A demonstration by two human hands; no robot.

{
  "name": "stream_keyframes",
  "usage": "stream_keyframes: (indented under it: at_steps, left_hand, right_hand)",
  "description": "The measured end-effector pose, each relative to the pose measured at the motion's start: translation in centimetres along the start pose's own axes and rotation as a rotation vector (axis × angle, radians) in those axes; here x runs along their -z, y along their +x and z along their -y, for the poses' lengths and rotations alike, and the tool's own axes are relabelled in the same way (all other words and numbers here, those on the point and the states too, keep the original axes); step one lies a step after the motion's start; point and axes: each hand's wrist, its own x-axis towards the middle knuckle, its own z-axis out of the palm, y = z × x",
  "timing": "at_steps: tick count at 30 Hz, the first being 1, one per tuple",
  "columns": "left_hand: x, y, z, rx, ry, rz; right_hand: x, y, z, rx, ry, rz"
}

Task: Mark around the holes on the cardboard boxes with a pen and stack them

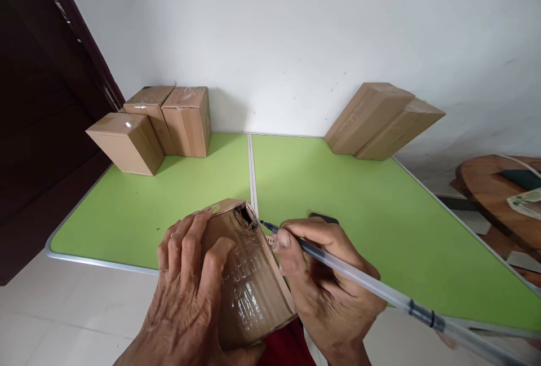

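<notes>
My left hand (190, 264) grips a brown cardboard box (253, 276) from its left side, fingers curled over its top edge. Clear tape shines on the face toward me. Near the far corner of the box gapes a small dark hole, with dark scribbled lines around it. My right hand (329, 276) pinches a pen (363, 281) with a dark grip and a clear barrel. The pen's tip is right beside the box's edge, close to the hole; I cannot tell if it touches.
A green folding table (350, 197) stands against the white wall. Several cardboard boxes (186, 123) are grouped at its back left, and two more boxes (372, 118) lean at the back right. Behind my right hand lies a dark flat object (323, 218). A round wooden table (486, 191) is at right.
</notes>
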Motion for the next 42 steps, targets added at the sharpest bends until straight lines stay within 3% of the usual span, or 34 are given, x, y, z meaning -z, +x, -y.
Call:
stream_keyframes:
  at_steps: [7,9,11,12,13,17,19,22,28,34,37,42]
  left_hand:
    - [-0.2,-0.1,0.6,-0.023,-0.022,-0.020]
    - [0.1,0.0,0.9,-0.004,-0.026,-0.006]
    - [0.6,0.0,1.1,0.039,-0.022,0.024]
    - [0.9,0.0,1.2,0.058,-0.020,0.043]
    - [1.1,0.0,1.3,0.070,-0.018,0.060]
    - [1.4,0.0,1.8,0.073,-0.002,0.072]
    - [1.2,0.0,1.8,0.067,0.010,0.061]
    - [1.0,0.0,1.7,0.065,0.020,0.055]
    - [1.1,0.4,1.5,0.072,0.018,0.062]
    - [0.7,0.3,1.5,0.048,0.015,0.056]
    - [0.7,0.2,1.8,0.030,0.020,0.053]
    - [0.7,0.1,2.3,0.004,0.012,0.057]
  right_hand:
    - [0.0,1.0,-0.2,0.064,0.077,0.089]
    - [0.5,1.5,-2.4,0.044,0.058,0.034]
    - [0.8,2.3,-6.1,0.048,-0.120,-0.020]
    - [0.8,2.8,-8.3,0.039,-0.297,0.039]
    - [0.7,3.3,-10.7,0.058,-0.498,0.200]
    - [-0.8,4.6,-19.3,0.060,-0.706,0.546]
    - [-2.0,4.5,-22.0,0.057,-0.774,0.692]
    - [-3.6,3.6,-24.2,0.072,-0.830,0.864]
    - [-4.5,2.1,-25.0,0.076,-0.881,0.980]
    - [-3.8,2.3,-22.5,-0.076,-0.923,0.926]
    - [-1.0,1.8,-20.1,-0.267,-1.000,0.811]
    - [6.4,-2.0,-16.3,-0.809,-1.156,0.617]
